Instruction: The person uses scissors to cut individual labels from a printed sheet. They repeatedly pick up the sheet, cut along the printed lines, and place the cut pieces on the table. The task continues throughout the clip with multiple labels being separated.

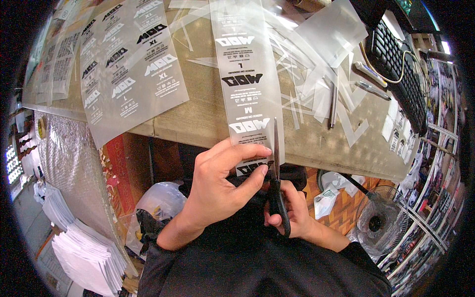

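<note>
Left hand (217,183) pinches the film strip (247,74); strip runs toward 12 o'clock. Right hand (292,213) grips scissors (277,183), blades along its right edge.

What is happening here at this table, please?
A person is cutting a long clear film strip printed with label designs. The left hand pinches the strip's near end at the table edge, while the right hand works black-handled scissors along its right side. More printed sheets and trimmed scraps lie on the table.
</note>
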`<state>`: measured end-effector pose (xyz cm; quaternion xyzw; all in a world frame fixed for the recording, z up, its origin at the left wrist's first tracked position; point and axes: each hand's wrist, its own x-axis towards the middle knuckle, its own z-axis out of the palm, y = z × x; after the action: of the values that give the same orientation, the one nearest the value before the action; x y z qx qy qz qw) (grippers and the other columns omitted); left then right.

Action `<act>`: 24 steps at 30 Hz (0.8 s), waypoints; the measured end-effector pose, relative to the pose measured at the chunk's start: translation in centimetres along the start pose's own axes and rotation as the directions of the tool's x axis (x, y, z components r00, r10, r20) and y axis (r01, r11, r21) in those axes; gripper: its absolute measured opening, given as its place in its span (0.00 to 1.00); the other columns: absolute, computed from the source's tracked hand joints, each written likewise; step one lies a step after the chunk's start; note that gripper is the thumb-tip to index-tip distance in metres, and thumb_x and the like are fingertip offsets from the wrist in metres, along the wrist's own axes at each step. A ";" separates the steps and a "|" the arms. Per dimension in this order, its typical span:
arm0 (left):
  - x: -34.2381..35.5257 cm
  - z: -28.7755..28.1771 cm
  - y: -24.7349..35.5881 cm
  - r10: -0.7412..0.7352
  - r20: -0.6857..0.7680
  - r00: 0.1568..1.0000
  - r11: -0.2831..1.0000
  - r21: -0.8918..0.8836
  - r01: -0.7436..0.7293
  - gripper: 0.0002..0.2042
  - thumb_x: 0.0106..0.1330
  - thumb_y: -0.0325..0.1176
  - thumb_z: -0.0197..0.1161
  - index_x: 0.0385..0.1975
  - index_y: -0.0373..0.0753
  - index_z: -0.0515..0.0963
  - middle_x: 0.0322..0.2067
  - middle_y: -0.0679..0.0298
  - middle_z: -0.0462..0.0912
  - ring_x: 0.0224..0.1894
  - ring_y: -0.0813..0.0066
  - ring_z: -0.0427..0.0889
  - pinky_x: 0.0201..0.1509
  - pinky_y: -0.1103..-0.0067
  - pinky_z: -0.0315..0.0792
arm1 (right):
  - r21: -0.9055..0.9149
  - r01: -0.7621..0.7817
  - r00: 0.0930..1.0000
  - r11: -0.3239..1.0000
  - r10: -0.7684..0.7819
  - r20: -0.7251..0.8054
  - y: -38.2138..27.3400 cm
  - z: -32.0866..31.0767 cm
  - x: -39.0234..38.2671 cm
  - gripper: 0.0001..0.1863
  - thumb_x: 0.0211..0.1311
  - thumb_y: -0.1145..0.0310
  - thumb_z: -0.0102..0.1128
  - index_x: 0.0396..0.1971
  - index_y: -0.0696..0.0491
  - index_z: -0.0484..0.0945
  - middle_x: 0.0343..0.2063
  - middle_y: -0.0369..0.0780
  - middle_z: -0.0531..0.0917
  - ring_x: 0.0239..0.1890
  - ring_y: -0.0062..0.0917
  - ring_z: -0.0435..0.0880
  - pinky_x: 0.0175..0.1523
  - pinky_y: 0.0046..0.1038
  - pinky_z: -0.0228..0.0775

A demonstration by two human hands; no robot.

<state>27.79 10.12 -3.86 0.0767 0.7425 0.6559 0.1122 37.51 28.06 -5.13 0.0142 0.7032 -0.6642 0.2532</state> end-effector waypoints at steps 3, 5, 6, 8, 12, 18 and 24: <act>-0.1 -0.1 0.1 -0.042 0.020 0.999 0.999 -0.004 0.042 0.12 0.49 0.20 0.64 0.35 0.34 0.78 0.32 0.58 0.80 0.35 0.72 0.81 0.36 0.82 0.72 | -0.015 -0.004 1.000 1.000 0.004 -0.006 0.0 0.0 -0.1 0.36 0.51 0.52 0.65 0.52 0.60 0.63 0.14 0.32 0.67 0.14 0.13 0.64 0.18 0.19 0.52; -0.3 -0.3 0.0 -0.097 0.055 0.994 0.995 -0.019 0.098 0.12 0.49 0.18 0.64 0.36 0.32 0.78 0.34 0.60 0.78 0.38 0.78 0.79 0.39 0.85 0.71 | -0.031 -0.002 1.000 1.000 0.002 -0.006 0.0 0.0 -0.1 0.35 0.51 0.52 0.66 0.52 0.60 0.63 0.14 0.32 0.66 0.14 0.13 0.63 0.18 0.19 0.52; -0.3 -0.2 0.0 -0.086 0.049 0.995 0.996 -0.025 0.087 0.12 0.49 0.18 0.64 0.36 0.32 0.78 0.34 0.60 0.78 0.38 0.78 0.79 0.39 0.85 0.72 | -0.027 -0.013 1.000 1.000 0.013 -0.006 0.0 0.0 -0.1 0.35 0.51 0.52 0.66 0.51 0.60 0.63 0.14 0.32 0.66 0.14 0.13 0.63 0.18 0.19 0.52; -0.3 -0.1 -0.2 -0.063 0.039 0.997 0.997 -0.037 0.064 0.12 0.49 0.18 0.64 0.36 0.32 0.78 0.34 0.60 0.78 0.38 0.78 0.79 0.39 0.85 0.72 | -0.020 -0.035 0.999 0.999 0.035 -0.005 -0.1 0.0 -0.2 0.35 0.51 0.53 0.66 0.51 0.60 0.63 0.15 0.32 0.66 0.14 0.13 0.63 0.18 0.19 0.52; -0.4 -0.1 -0.3 -0.060 0.028 0.998 0.998 -0.031 0.061 0.12 0.49 0.19 0.64 0.36 0.33 0.78 0.32 0.60 0.79 0.34 0.76 0.79 0.35 0.84 0.72 | 0.002 -0.027 0.999 1.000 0.027 -0.031 0.2 0.3 -0.3 0.35 0.51 0.54 0.67 0.51 0.60 0.64 0.16 0.32 0.68 0.15 0.13 0.64 0.19 0.19 0.54; -0.2 0.2 -0.5 0.006 -0.022 1.000 1.000 -0.023 -0.006 0.11 0.49 0.22 0.64 0.35 0.36 0.79 0.27 0.60 0.79 0.27 0.75 0.79 0.26 0.83 0.70 | -0.017 -0.046 0.998 0.999 0.045 -0.038 -0.1 0.3 -0.2 0.35 0.50 0.54 0.67 0.51 0.61 0.64 0.17 0.33 0.70 0.16 0.13 0.65 0.19 0.19 0.57; -0.3 0.2 -0.7 -0.003 -0.021 1.000 1.000 -0.023 0.002 0.11 0.49 0.22 0.64 0.35 0.36 0.79 0.29 0.59 0.80 0.27 0.75 0.80 0.25 0.83 0.70 | 0.004 -0.044 0.998 0.999 0.044 -0.033 -0.5 0.4 -0.1 0.32 0.52 0.57 0.66 0.51 0.61 0.64 0.14 0.32 0.71 0.14 0.12 0.69 0.18 0.18 0.58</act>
<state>28.16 10.18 -4.56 0.0676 0.7361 0.6651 0.1062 37.61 27.65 -4.64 0.0411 0.7057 -0.6594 0.2559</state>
